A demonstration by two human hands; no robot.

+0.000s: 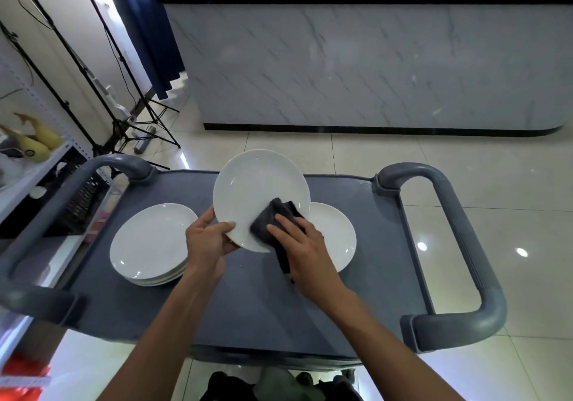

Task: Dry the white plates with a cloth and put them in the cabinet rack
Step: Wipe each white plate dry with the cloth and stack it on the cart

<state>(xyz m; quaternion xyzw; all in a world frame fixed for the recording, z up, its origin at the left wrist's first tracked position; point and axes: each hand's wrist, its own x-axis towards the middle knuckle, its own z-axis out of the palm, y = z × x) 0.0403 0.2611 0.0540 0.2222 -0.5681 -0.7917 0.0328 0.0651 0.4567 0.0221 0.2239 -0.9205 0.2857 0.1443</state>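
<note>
My left hand (207, 237) grips the lower left rim of a white plate (254, 188), which is tilted up above the grey cart top (248, 301). Against the plate's lower right face, my right hand (302, 248) presses a dark grey cloth (274, 218). A stack of white plates (152, 244) lies on the cart to the left. One more white plate (336, 236) lies flat on the right, partly hidden behind my right hand and the held plate.
The cart has grey handles on the left (46, 214) and right (459, 245). A marble-fronted counter (372, 68) stands ahead across the tiled floor. A white shelf unit (28, 165) and tripod legs (136, 127) are on the left.
</note>
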